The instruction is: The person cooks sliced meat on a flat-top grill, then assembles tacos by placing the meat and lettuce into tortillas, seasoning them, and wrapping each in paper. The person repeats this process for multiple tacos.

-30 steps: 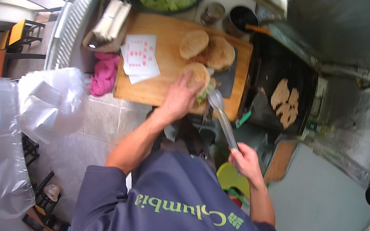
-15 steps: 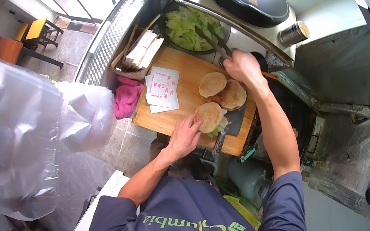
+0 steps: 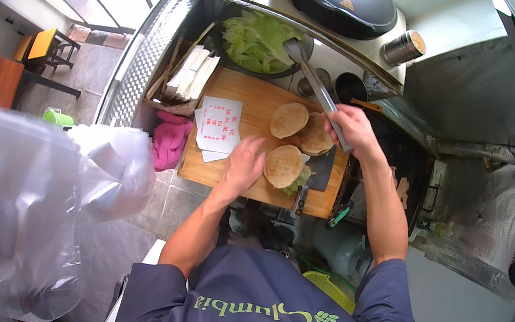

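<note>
Holding tongs (image 3: 316, 81) w/ R grip (image 3: 353, 127), lettuce-filled bun (image 3: 283, 166) beside L grip (image 3: 245, 164)

The counter (image 3: 325, 59) has a pale top. A rectangular wooden board (image 3: 262, 91) lies flat at its front. Supported by the counter behind the board: one dark round bowl (image 3: 222, 56) at left, one small jar (image 3: 316, 83) and one dark pot (image 3: 350, 89) at right.

Items on the board, left to right:
- Paper sheets (image 3: 218, 121), white with red print, overlapping at the left edge.
- Three round flatbreads (image 3: 284, 165): two adjoining at the rear, one in front with green leaf (image 3: 298, 183) exposed beside it.
- Knife (image 3: 300, 203), handle at the front edge.
- Dark flat slab (image 3: 321, 173), partly beneath the breads.
</note>
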`<state>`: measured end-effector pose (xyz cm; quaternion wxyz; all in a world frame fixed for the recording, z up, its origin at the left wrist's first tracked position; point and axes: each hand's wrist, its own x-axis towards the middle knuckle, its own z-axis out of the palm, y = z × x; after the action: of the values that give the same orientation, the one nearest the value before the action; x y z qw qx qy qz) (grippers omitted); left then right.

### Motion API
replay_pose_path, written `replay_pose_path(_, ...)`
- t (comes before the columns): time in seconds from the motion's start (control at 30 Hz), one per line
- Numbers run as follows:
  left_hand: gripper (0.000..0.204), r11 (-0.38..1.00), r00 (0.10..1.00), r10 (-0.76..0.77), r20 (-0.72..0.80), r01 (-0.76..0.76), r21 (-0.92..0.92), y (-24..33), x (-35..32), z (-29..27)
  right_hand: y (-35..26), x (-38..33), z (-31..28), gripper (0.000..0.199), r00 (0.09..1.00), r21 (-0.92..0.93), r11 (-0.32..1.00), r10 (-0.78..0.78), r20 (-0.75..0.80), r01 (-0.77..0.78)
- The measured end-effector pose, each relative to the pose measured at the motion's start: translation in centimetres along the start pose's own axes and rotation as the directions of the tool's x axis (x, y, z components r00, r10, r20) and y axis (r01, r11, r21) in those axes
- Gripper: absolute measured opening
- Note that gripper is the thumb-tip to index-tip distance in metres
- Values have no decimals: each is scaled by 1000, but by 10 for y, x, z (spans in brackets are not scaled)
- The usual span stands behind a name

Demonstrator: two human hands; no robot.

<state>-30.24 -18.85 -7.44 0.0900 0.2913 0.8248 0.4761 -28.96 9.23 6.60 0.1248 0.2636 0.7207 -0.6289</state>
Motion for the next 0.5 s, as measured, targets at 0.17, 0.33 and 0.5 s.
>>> replay_pose_path(0.17,44,999,998,-2,60,0,34,9,55,22,63,-87,-7,19,994,96,993,-56,-96,66)
replay_pose_path(0.33,50,981,987,98,128,-117,156,6,83,56,96,-160,14,18,950,8,1000,24,-311,-23)
replay_pose_path(0.5,38,975,976,-208,60,211,-67,6,85,29,112,-180,41,19,930,95,985,167,-327,-143)
